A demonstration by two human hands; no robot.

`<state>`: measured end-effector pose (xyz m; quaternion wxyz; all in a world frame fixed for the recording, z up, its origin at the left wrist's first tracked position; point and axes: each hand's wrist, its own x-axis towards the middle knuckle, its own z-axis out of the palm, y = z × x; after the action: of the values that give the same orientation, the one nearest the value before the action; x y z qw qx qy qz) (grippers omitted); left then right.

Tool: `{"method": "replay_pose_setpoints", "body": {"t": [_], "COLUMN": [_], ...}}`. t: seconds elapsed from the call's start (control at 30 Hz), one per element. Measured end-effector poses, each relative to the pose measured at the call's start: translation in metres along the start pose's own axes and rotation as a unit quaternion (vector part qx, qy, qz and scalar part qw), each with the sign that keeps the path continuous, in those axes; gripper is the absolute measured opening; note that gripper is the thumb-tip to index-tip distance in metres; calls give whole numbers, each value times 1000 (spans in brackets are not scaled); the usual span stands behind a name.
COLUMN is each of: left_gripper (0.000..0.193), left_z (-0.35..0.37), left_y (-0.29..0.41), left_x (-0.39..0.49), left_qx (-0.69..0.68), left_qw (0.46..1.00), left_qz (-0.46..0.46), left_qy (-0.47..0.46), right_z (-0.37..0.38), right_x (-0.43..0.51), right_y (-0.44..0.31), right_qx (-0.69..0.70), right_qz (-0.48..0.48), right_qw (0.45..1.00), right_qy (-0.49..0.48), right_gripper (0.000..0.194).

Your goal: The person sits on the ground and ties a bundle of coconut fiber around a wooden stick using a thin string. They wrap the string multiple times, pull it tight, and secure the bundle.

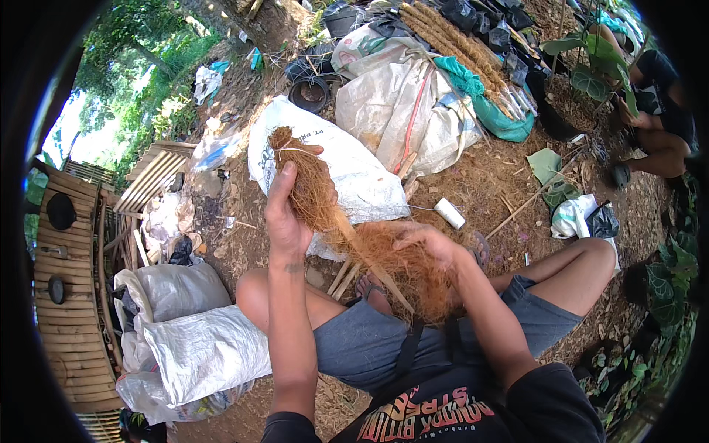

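Observation:
My left hand point(291, 213) grips a bundle of brown coconut fibre point(310, 185) wrapped round a flat wooden stake point(390, 288). White string point(293, 148) is tied near the bundle's top end. The stake's bare lower part slants down towards my lap. My right hand point(426, 241) is closed on a loose mass of coconut fibre point(435, 282) beside the stake; its fingertips are partly lost in the fibre. A white spool of string point(450, 213) lies on the ground in front of my right hand, with a thread running left from it.
Ahead lie a white woven sack point(354, 183), larger sacks point(382, 105) and several fibre-covered poles point(454, 39). Filled sacks point(210, 343) stand at left near a bamboo wall point(72, 332). A black pot point(309, 94) sits beyond. Another person point(662, 122) sits at far right by leafy plants.

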<state>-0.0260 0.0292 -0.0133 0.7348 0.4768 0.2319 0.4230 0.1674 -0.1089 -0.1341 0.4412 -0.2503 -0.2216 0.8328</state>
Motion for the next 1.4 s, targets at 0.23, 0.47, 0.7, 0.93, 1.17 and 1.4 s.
{"method": "replay_pose_setpoints", "body": {"t": [0.23, 0.47, 0.7, 0.93, 1.17, 1.4], "left_gripper": [57, 45, 46, 48, 49, 52], "left_z": [35, 43, 53, 62, 73, 75], "left_y": [3, 5, 12, 14, 7, 3], "left_x": [-7, -9, -14, -15, -14, -13], "left_qx": [113, 57, 92, 151, 123, 82], "left_qw": [993, 997, 992, 980, 984, 986], "left_qz": [39, 54, 88, 127, 106, 88], "left_qy": [-1, 19, 10, 22, 71, 111], "right_z": [-6, 41, 47, 73, 99, 109], "right_x": [27, 28, 35, 26, 20, 19], "right_y": [-63, -67, -55, -37, -38, -30], "right_qx": [-268, -299, -224, -83, -144, -256], "right_qz": [-136, -472, -403, -399, -504, -491], "right_qw": [942, 791, 850, 902, 811, 768], "right_qy": [152, 249, 256, 145, 261, 321], "right_gripper": [73, 58, 56, 58, 57, 38]}}
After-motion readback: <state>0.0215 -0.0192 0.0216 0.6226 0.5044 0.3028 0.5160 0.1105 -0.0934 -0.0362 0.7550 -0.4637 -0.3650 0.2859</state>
